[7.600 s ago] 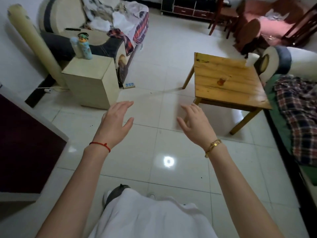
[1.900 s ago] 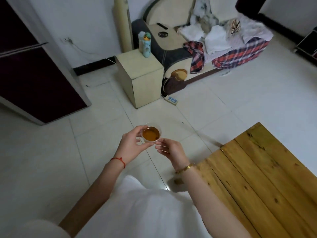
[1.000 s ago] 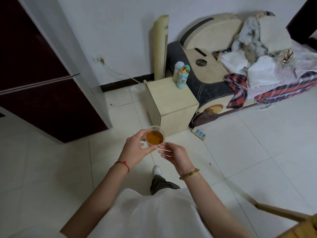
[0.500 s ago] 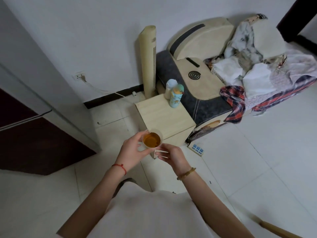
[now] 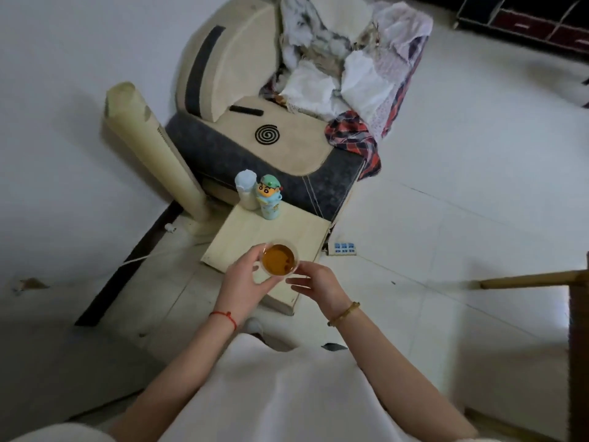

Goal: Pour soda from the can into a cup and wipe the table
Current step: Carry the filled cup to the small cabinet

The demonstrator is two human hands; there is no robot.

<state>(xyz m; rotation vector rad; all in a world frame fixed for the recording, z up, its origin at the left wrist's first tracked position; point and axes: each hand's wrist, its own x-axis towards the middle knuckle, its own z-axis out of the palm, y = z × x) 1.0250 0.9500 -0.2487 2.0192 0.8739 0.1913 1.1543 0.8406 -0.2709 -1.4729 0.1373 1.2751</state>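
Note:
A small clear cup [image 5: 279, 260] holding amber soda is in front of me, above the near edge of a pale wooden side cabinet [image 5: 255, 231]. My left hand [image 5: 243, 280] grips the cup from the left and below. My right hand [image 5: 317, 287] is just right of the cup, fingertips close to its rim, touching or nearly so. No soda can is in view. The wooden table shows only as a leg and edge [image 5: 535, 279] at the far right.
On the cabinet's far end stand a white bottle [image 5: 246, 191] and a cartoon-figure bottle [image 5: 270, 199]. Behind are a beige tower fan [image 5: 153, 148] and a sofa [image 5: 255, 122] piled with clothes. A power strip [image 5: 344, 248] lies on the white tiled floor.
I have moved closer to the side cabinet with the cup, and the view has tilted down. The cup is now over the cabinet's near edge. Both hands keep the same hold.

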